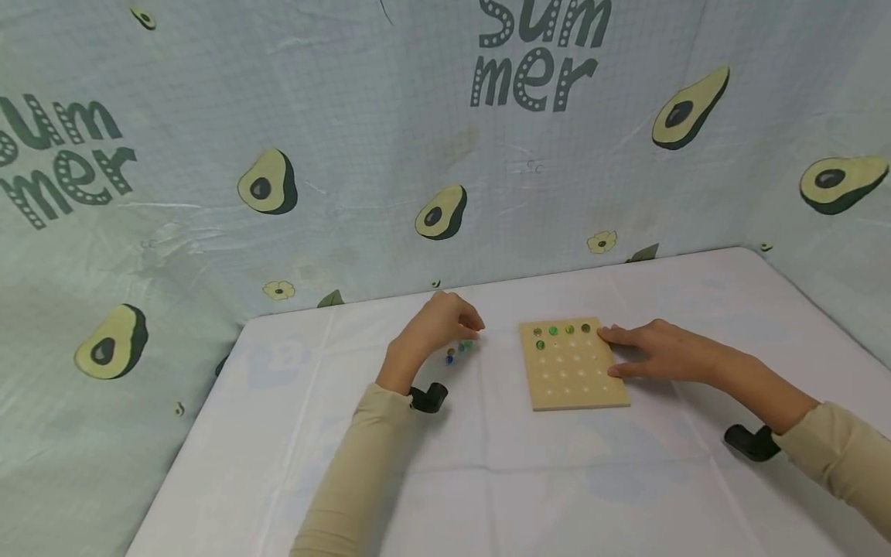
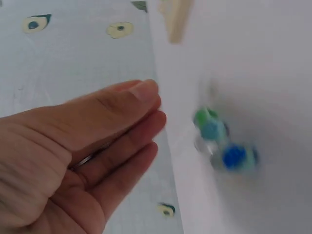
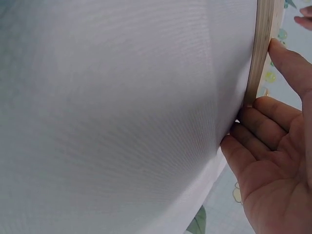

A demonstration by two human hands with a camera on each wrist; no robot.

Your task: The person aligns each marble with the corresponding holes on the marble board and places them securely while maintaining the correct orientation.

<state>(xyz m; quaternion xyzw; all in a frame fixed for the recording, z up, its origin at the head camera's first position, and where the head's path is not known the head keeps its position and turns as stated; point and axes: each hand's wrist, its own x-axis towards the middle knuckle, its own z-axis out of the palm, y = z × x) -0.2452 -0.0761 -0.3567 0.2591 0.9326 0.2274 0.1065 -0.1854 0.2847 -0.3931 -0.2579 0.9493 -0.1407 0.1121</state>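
My left hand [image 1: 444, 319] hovers over a small cluster of glass marbles [image 1: 459, 350], thumb and fingertips brought together. Whether a marble sits between them is hidden. Seen from the left wrist, the blurred marbles [image 2: 234, 157] are blue, green and clear, apart from the fingers. A square wooden board [image 1: 574, 387] with rows of round hollows lies to the right; marbles [image 1: 553, 330] fill the top row and one sits in the second row. My right hand [image 1: 664, 352] rests against the board's right edge, fingers extended. In the right wrist view, thumb and fingers touch the board's side [image 3: 261, 53].
A white cloth [image 1: 445, 495] with faint folds covers the table. Behind it hangs a pale curtain [image 1: 348, 155] printed with avocados and lettering. Black wrist cameras [image 1: 429, 398] are worn on both wrists, below the hands.
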